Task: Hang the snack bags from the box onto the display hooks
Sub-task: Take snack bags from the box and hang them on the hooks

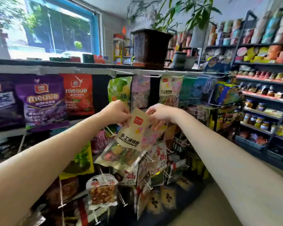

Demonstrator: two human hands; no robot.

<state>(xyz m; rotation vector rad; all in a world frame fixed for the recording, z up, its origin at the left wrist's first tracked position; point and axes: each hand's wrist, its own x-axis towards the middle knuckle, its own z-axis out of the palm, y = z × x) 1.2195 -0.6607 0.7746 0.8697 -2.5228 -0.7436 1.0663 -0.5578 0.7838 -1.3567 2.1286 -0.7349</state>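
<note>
Pinching top left corner of snack bag (129,141), left hand (117,114) holds it tilted before display rack. Bag hangs mid-air, below matching bag (170,90) on top-row hook (171,77) — not yet hung. Right hand (160,114) grips top right edge, fingers partly hidden behind the pack. Risk: hole misses hook tip — header tears or the pack slips down onto bags below.

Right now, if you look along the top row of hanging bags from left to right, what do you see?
Purple bag → red bag → green bag → pale purple bag → beige lollipop bag, the same kind as the bag that the left hand and right hand hold lower down.
</note>
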